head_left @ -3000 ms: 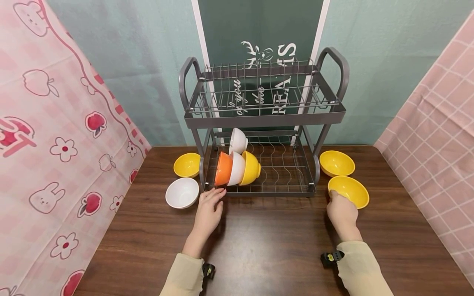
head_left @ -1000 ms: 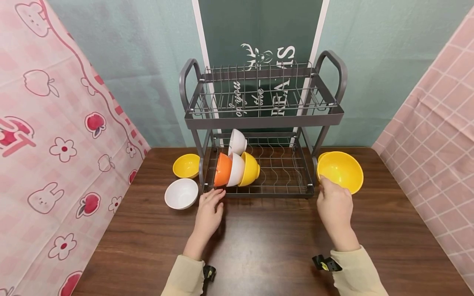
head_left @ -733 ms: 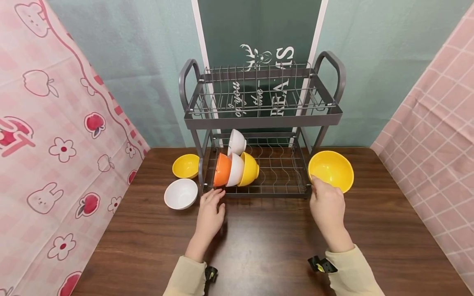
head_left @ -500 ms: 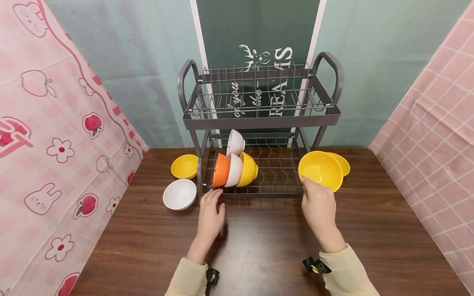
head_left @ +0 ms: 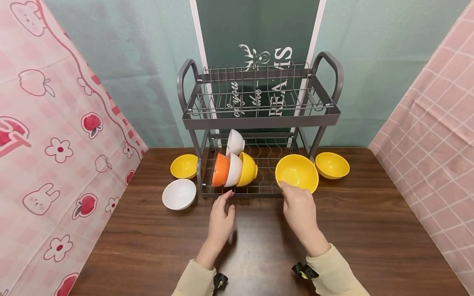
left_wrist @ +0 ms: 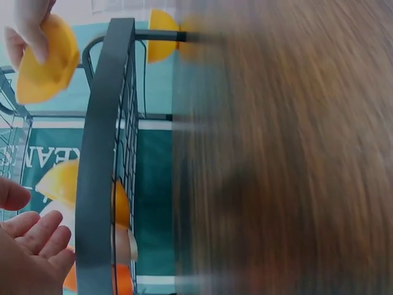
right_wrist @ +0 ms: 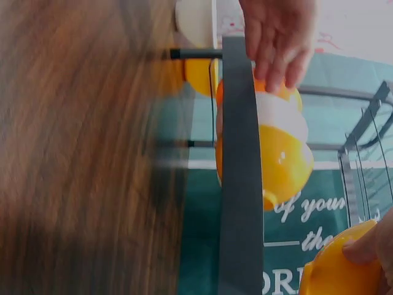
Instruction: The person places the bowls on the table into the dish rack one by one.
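Pinching the near rim of a glossy yellow bowl (head_left: 296,170) with the right hand (head_left: 300,209), a little left of the rim's middle, with the hollow facing up and the base off the table (head_left: 259,255). Holding the bowl before the right part of a two-tier dish rack (head_left: 261,122). Pressing one digit against the outer wall, as seen from the right wrist; cannot tell how many lie inside.

Judging by the sheen and thin wall, probably light, stiff and plastic or melamine, so unlikely to crack under a firm squeeze. Likely slick, more so if wet, and apt to pivot about so small a grip; best held at the rim with thumb and fingers on opposite faces, or steadied at the foot.

Hovering by the front rail (head_left: 252,195) with the left hand (head_left: 221,224), fingers loosely extended, thumb apart, grasping nothing; cannot tell whether touching the rail.

Just beyond, on edge in the lower tier: an orange bowl (head_left: 220,170), a white bowl (head_left: 234,169) and a nested yellow bowl (head_left: 249,169), closely packed, with a rear white bowl (head_left: 235,142) behind.

Farther out, upright on the table: a right-side yellow bowl (head_left: 332,165) beside the rack; opposite, a left-side yellow bowl (head_left: 184,166) and a left-side white bowl (head_left: 179,194).
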Motion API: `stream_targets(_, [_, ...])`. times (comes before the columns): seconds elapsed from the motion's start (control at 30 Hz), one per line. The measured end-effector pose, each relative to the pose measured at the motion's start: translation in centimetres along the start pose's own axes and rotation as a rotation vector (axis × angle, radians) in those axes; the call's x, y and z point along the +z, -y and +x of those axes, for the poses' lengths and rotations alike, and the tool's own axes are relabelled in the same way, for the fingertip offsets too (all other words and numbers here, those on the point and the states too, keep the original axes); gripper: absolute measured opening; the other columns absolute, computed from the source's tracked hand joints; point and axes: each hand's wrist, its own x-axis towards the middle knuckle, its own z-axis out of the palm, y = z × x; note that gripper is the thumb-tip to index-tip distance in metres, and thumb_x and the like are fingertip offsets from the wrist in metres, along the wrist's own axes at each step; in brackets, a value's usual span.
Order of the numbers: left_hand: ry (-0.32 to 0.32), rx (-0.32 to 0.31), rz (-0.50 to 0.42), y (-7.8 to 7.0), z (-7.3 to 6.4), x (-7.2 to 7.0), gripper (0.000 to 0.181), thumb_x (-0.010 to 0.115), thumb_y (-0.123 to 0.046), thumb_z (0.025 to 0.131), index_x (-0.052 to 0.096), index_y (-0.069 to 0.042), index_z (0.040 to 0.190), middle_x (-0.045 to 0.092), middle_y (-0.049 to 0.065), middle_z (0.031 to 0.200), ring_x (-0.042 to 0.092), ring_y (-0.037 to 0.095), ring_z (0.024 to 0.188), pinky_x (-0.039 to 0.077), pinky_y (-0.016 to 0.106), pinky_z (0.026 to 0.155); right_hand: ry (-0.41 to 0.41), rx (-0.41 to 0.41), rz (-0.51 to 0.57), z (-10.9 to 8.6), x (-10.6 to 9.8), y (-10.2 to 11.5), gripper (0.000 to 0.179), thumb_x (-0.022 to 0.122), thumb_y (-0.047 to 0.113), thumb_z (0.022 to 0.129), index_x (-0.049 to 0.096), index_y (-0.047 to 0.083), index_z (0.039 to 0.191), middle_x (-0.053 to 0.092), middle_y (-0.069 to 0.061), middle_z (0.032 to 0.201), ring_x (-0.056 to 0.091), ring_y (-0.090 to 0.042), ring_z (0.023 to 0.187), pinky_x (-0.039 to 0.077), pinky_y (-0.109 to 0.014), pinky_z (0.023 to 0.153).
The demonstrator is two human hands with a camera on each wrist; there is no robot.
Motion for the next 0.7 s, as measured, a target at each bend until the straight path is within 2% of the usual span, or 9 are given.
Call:
stream_targets(0.13, [0.026, -0.017, -0.127, -0.5, -0.1, 0.6, 0.037, 0.054, 0.003, 0.086, 0.056, -0.003, 0.122, 0.061, 0.009, 0.119, 0.056, 0.023, 0.113, 0.045, 0.039, 0.098, -0.025, -0.073, -0.006, -0.4, 0.4, 1.0, 0.022, 0.059, -0.003, 0.079, 0.069, 0.006, 0.097, 0.071, -0.010, 0.080, 0.065, -0.026, 0.067, 0.040, -0.033, 0.057])
stream_targets(0.27, [0.054, -0.049, -0.279, -1.2, -0.3, 1.1, 0.033, 0.053, 0.002, 0.089, 0.054, 0.001, 0.122, 0.060, 0.015, 0.121, 0.057, 0.029, 0.113, 0.046, 0.037, 0.097, -0.025, -0.143, 0.001, -0.9, 0.8, 2.1, 0.024, 0.056, -0.001, 0.079, 0.069, 0.008, 0.097, 0.072, -0.007, 0.082, 0.065, -0.023, 0.070, 0.040, -0.033, 0.057])
stream_targets(0.5, [0.113, -0.214, -0.461, -2.3, -0.5, 1.5, 0.031, 0.052, -0.010, 0.093, 0.054, 0.004, 0.121, 0.058, 0.021, 0.122, 0.059, 0.031, 0.110, 0.049, 0.018, 0.088, 0.052, -0.216, 0.038, -2.0, 1.7, 3.7, 0.024, 0.057, 0.003, 0.080, 0.069, 0.012, 0.100, 0.073, -0.001, 0.089, 0.067, -0.018, 0.076, 0.043, -0.031, 0.061])
stream_targets(0.6, [0.118, -0.271, -0.544, -2.4, -0.5, 1.7, 0.033, 0.051, -0.012, 0.093, 0.053, 0.006, 0.121, 0.058, 0.024, 0.120, 0.062, 0.024, 0.102, 0.051, 0.018, 0.083, 0.073, -0.234, 0.046, -2.3, 1.9, 4.4, 0.024, 0.060, 0.004, 0.079, 0.069, 0.013, 0.100, 0.073, 0.000, 0.090, 0.067, -0.016, 0.079, 0.043, -0.030, 0.062])
stream_targets(0.7, [0.100, -0.311, -0.587, -2.5, -0.5, 1.8, 0.034, 0.052, -0.012, 0.093, 0.052, 0.009, 0.120, 0.058, 0.026, 0.117, 0.062, 0.010, 0.090, 0.053, 0.023, 0.081, 0.079, -0.252, 0.054, -2.6, 2.1, 4.9, 0.026, 0.062, 0.003, 0.077, 0.069, 0.013, 0.100, 0.073, 0.001, 0.090, 0.067, -0.016, 0.080, 0.043, -0.030, 0.062])
